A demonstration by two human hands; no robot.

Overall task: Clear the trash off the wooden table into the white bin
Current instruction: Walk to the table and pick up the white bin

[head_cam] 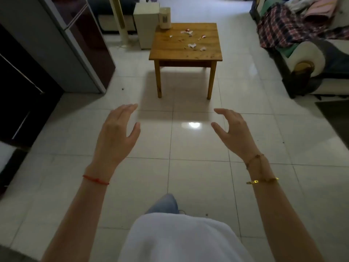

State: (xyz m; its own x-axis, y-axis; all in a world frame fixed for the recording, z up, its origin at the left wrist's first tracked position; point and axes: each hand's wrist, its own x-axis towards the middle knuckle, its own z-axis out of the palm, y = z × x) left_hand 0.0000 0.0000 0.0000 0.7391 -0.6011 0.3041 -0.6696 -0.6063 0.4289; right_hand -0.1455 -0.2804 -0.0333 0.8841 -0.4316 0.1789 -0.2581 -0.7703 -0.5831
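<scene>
A small square wooden table (170,52) stands on the tiled floor ahead of me. Scattered on its top lie several scraps of trash (192,45), white paper bits and small red-and-white wrappers (187,31). A tall white bin (145,25) stands on the floor against the table's far left corner. A cream cylinder (165,17) sits on that same corner of the table. My left hand (117,135) and my right hand (234,133) are held out over the floor, well short of the table, fingers apart and holding nothing.
A grey and dark red fridge (62,44) stands at the left, with dark cabinets (18,95) nearer me. A sofa (309,59) heaped with clothes and a plaid cloth (279,29) runs along the right. White floor tiles (188,167) lie between me and the table.
</scene>
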